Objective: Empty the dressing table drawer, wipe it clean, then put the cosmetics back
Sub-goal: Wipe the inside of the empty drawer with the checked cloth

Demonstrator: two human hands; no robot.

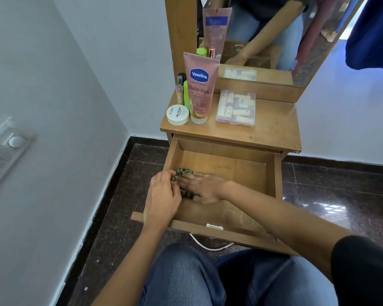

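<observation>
The wooden drawer (248,171) is pulled out, and nothing but a cloth lies in it. A dark patterned cloth (182,173) lies at the drawer's left side. My left hand (164,197) grips the cloth's left edge. My right hand (202,187) lies flat on the cloth with its fingers pointing left. On the tabletop (268,131) stand a pink Vaseline tube (200,89), a white nail polish remover jar (177,114), a green bottle (186,96), small lip balm and spray bottles (180,88), and a clear case of small tubes (236,108).
A mirror (274,29) rises behind the tabletop. A grey wall with a switch plate (2,155) is on the left. The floor (341,195) is dark and glossy. My knees in jeans (186,277) sit below the drawer front, near a metal stool bar (210,246).
</observation>
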